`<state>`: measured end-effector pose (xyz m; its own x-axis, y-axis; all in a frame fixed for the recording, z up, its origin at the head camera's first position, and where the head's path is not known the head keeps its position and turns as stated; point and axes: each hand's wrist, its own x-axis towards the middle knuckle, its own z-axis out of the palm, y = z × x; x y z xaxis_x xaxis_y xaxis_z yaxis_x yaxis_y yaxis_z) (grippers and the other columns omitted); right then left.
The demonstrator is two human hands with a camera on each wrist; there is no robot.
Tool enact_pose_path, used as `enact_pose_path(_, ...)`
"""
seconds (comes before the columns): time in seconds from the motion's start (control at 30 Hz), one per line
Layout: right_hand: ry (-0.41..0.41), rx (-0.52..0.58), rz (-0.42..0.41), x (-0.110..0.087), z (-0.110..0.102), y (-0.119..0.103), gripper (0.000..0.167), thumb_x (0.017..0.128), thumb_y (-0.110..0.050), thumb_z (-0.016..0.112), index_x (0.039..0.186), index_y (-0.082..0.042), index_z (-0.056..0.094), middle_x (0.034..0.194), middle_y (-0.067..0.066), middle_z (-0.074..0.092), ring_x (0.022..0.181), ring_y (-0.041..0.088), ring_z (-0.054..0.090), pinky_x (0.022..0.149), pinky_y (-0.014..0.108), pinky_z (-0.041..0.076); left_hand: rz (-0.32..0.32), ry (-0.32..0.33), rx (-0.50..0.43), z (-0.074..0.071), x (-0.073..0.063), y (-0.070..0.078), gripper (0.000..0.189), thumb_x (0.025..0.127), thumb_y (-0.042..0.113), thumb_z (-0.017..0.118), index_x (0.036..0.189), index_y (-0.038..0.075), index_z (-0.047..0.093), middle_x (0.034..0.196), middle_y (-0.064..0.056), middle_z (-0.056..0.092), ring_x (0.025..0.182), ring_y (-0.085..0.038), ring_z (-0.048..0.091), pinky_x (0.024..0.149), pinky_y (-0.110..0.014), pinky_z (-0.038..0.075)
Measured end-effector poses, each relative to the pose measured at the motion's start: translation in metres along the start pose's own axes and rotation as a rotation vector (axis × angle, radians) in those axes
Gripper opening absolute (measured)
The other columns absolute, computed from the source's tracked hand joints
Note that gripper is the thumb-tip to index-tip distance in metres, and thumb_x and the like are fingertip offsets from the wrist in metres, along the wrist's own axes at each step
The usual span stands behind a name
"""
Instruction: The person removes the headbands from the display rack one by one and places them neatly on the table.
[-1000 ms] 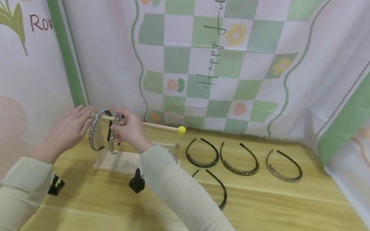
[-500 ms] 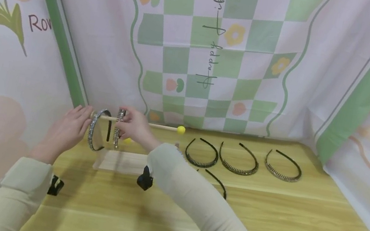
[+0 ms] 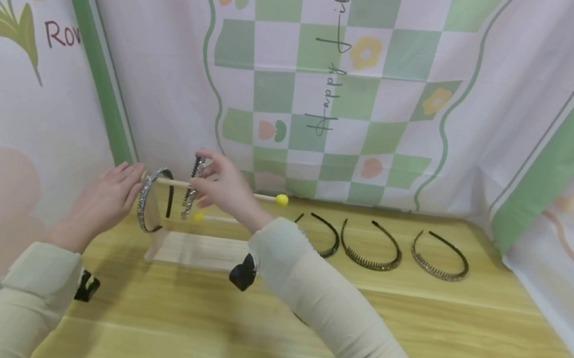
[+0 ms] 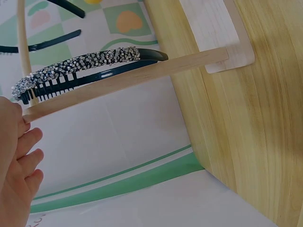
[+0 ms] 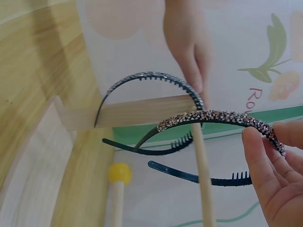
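Right hand (image 3: 228, 186) pinching a glittery headband (image 5: 213, 116) around a wooden rod (image 3: 265, 198), left hand (image 3: 103, 198) unclenched, touching the stand (image 3: 202, 252).

The held band (image 5: 227, 116) looks like smooth, glossy dark plastic under a rough, sparkling crust (its bare tip catches the light); the hung band (image 4: 90, 61) has a similar glittery crust. The stand (image 4: 118, 83) is pale, matt, fine-grained wood, its knob (image 3: 282, 200) smooth. The table (image 3: 437, 340) shows smooth wood grain with a soft sheen. The drape (image 3: 327, 83) is matt printed cloth, lightly creased; the sleeves (image 3: 322, 307) are matt cloth.
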<state>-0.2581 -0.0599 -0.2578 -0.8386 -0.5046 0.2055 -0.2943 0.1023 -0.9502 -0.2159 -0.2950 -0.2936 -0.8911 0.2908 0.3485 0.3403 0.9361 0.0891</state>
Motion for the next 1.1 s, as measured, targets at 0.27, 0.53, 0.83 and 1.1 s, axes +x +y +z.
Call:
enact_pose_path(0.27,-0.004,0.020,-0.003,-0.009,-0.022,-0.002,0.057,0.087,0.000,0.060,0.139,-0.013,0.039,0.098,0.015,0.050,0.077,0.032,0.062,0.061,0.033,0.057,-0.002,-0.003,-0.004,0.000,0.000,0.000,0.047,0.101,0.017,0.033,0.138,-0.012,0.027,0.138,-0.033,0.029,0.126,-0.050,0.023,0.110,-0.049,0.012)
enact_pose_path(0.53,0.046,0.049,-0.002,-0.022,-0.044,-0.008,0.056,0.086,0.000,0.062,0.137,-0.014,0.041,0.100,0.015,0.051,0.074,0.028,0.063,0.063,0.036,0.057,-0.002,-0.012,-0.005,0.000,0.001,0.000,0.047,0.101,0.017,0.032,0.137,-0.013,0.026,0.138,-0.034,0.028,0.127,-0.050,0.023,0.110,-0.048,0.011)
enact_pose_path(0.83,0.067,0.045,-0.014,-0.032,-0.068,-0.009,0.058,0.086,-0.001,0.062,0.138,-0.013,0.039,0.104,0.015,0.051,0.075,0.028,0.064,0.066,0.036,0.057,-0.007,-0.011,-0.007,0.000,0.001,-0.001,0.047,0.101,0.017,0.032,0.138,-0.013,0.025,0.139,-0.033,0.027,0.127,-0.050,0.022,0.110,-0.047,0.010)
enact_pose_path(1.1,0.093,0.045,-0.033,-0.044,-0.085,-0.010,0.057,0.087,-0.001,0.061,0.138,-0.012,0.039,0.103,0.017,0.052,0.075,0.029,0.064,0.067,0.038,0.057,-0.007,-0.016,-0.004,0.000,0.001,-0.001,0.047,0.101,0.018,0.031,0.138,-0.013,0.026,0.139,-0.033,0.027,0.127,-0.050,0.022,0.111,-0.047,0.010)
